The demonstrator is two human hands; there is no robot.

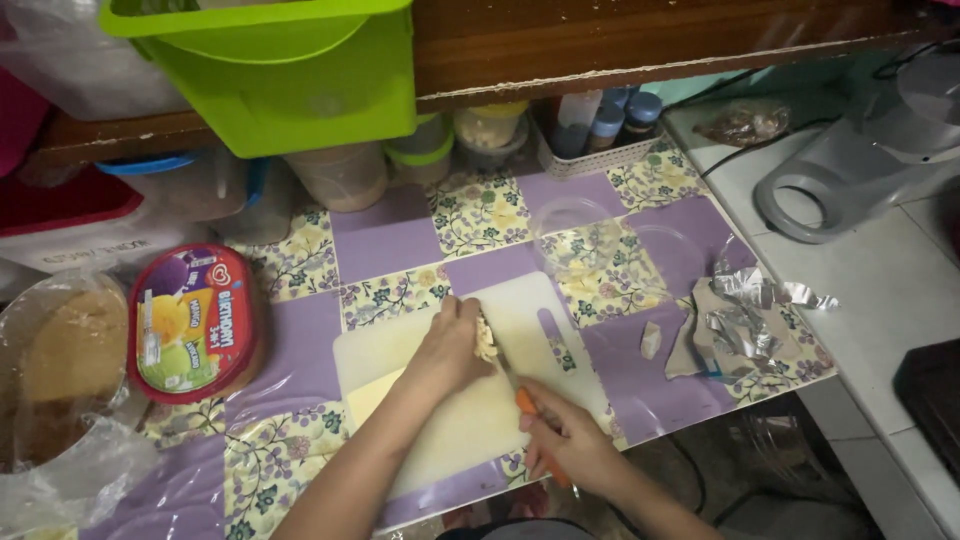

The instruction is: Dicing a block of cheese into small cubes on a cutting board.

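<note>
2 hands | left hand point(448, 352) pins pale food point(485, 340) on cutting board point(455, 425) | right hand point(565, 440) grips orange-handled knife point(527, 404)

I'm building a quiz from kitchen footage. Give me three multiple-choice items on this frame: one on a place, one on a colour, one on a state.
1. Where does the oval ice cream tub lie?
A. left of the cutting board
B. on the cutting board
C. right of the foil

2. What colour is the knife handle in the right hand?
A. blue
B. orange
C. black

3. What is the left hand doing?
A. hanging free
B. lifting the green basket
C. pressing pale food down

Answers:
1 A, the tub sits left of the white cutting board.
2 B, the knife handle shows orange.
3 C, its fingers cover the pale food on the board.
</note>
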